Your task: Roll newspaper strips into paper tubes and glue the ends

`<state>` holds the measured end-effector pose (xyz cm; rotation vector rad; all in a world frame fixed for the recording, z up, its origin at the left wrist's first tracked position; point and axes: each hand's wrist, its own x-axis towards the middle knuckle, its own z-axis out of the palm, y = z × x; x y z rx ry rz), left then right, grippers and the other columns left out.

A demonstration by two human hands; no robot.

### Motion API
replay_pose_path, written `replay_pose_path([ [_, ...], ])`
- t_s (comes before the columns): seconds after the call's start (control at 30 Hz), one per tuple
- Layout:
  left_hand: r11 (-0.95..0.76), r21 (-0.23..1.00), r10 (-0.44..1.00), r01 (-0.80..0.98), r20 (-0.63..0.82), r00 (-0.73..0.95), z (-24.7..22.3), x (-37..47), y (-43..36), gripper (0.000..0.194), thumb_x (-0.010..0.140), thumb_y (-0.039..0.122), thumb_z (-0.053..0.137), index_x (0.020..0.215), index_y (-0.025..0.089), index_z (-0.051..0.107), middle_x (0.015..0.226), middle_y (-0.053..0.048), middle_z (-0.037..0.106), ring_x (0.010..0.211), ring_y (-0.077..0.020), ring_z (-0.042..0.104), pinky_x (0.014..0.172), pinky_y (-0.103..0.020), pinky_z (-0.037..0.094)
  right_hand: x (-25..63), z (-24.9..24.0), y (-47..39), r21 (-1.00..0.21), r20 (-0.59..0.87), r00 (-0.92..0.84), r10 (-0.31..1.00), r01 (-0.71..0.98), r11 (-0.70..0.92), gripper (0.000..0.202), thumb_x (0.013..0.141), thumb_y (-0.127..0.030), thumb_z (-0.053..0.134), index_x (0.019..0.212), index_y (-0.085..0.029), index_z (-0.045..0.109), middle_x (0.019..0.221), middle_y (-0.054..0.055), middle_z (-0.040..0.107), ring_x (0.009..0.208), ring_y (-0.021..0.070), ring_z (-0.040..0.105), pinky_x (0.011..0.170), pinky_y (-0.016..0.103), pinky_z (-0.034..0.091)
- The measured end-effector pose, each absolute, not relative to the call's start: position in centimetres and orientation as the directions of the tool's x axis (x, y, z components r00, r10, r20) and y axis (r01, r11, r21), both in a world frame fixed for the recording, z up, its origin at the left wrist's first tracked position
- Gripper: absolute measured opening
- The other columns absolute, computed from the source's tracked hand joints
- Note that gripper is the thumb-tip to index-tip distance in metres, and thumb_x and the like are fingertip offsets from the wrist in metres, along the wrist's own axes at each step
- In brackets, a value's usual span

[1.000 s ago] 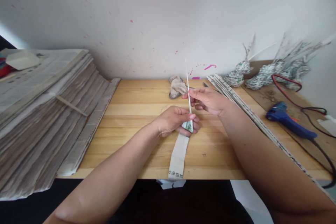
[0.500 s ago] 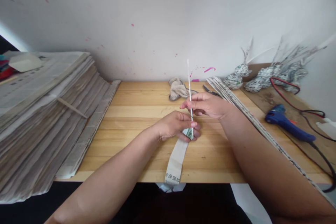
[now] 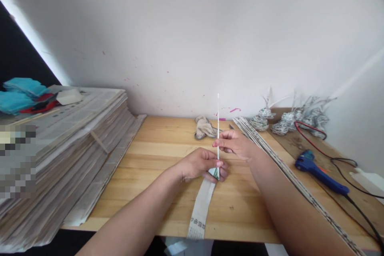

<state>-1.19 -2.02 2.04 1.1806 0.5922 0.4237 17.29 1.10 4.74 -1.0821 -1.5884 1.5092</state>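
A thin white rolled-paper stick (image 3: 218, 122) stands nearly upright above the middle of the table. At its lower end, my left hand (image 3: 198, 165) pinches it between thumb and fingers. Higher up, my right hand (image 3: 234, 145) grips the same stick, fingers closed round it. From the bottom of the stick a long flat strip of newspaper (image 3: 201, 206) hangs down toward me over the front edge. A small green-printed part of the strip shows beside my left fingers. Behind the hands lies a crumpled beige cloth (image 3: 205, 127).
A tall stack of newspaper (image 3: 90, 136) fills the left side. Long rolled-paper sticks (image 3: 279, 160) lie diagonally on the right. Beyond them are a blue glue gun (image 3: 321, 174) with its cable, cardboard (image 3: 339, 156) and several woven paper figures (image 3: 261, 119) by the wall.
My view has tilted up, so the table and hands sit lower in the picture. Both hands keep hold of the stick; their grip looks much the same.
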Motion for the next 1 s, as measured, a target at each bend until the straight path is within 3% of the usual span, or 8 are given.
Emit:
replay_pose_path([
  [0.1,0.33,0.944,0.603,-0.002,-0.209,0.77,2.5,-1.4,-2.0,0.042,0.074,0.046,0.069,0.096,0.011,0.069,0.089,-0.014,0.07,0.08,-0.0188,0.066,0.07,-0.033,0.052,17.2,5.1,0.8,-0.998,-0.026,-0.378,0.925,0.067,-0.001,0.028,0.07,-0.041,0.075,0.071,-0.014,0.067,0.055,-0.004,0.048,0.047,0.0054,0.038,0.041,0.02,0.022],
  [0.23,0.321,0.947,0.613,-0.016,-0.195,0.766,2.7,-1.7,-1.7,0.044,0.072,0.046,0.07,0.098,0.01,0.069,0.091,-0.015,0.07,0.083,-0.0207,0.066,0.071,-0.034,0.053,17.4,5.6,0.5,-0.995,-0.02,-0.496,0.868,0.097,0.032,0.032,0.076,-0.044,0.07,0.086,-0.014,0.07,0.062,-0.001,0.055,0.049,0.0056,0.04,0.042,0.02,0.025],
  [0.43,0.297,0.955,0.614,-0.002,-0.189,0.766,2.7,-1.7,-1.6,0.041,0.074,0.044,0.07,0.098,0.011,0.069,0.096,-0.015,0.07,0.087,-0.0208,0.067,0.075,-0.034,0.053,17.0,5.1,0.9,-0.997,0.041,-0.374,0.926,0.045,0.062,0.028,0.069,-0.04,0.077,0.069,-0.014,0.065,0.053,-0.004,0.048,0.046,0.0045,0.037,0.04,0.02,0.021],
  [0.63,0.316,0.949,0.629,-0.022,-0.192,0.753,3.0,-1.8,-1.6,0.039,0.074,0.042,0.07,0.097,0.01,0.068,0.095,-0.016,0.069,0.087,-0.0223,0.067,0.077,-0.038,0.053,16.9,5.4,0.5,-0.995,-0.016,-0.513,0.858,0.088,0.035,0.033,0.075,-0.044,0.07,0.088,-0.013,0.07,0.061,-0.001,0.055,0.05,0.0055,0.043,0.042,0.02,0.025],
  [0.87,0.299,0.954,0.614,-0.011,-0.184,0.767,2.9,-1.7,-1.6,0.037,0.076,0.041,0.069,0.098,0.01,0.068,0.093,-0.015,0.07,0.084,-0.0222,0.068,0.074,-0.036,0.054,16.2,5.4,0.5,-0.998,-0.005,-0.312,0.95,0.057,0.013,0.034,0.066,-0.046,0.076,0.07,-0.013,0.068,0.057,-0.002,0.052,0.049,0.0052,0.038,0.04,0.021,0.019],
  [1.0,0.296,0.955,0.615,-0.002,-0.189,0.765,2.7,-1.7,-1.5,0.037,0.077,0.041,0.069,0.098,0.01,0.068,0.093,-0.015,0.07,0.083,-0.0222,0.068,0.072,-0.036,0.054,16.5,5.7,0.3,-0.997,-0.05,-0.432,0.9,0.069,-0.022,0.037,0.072,-0.048,0.07,0.081,-0.013,0.071,0.059,0.0,0.054,0.05,0.0059,0.041,0.04,0.021,0.02],
])
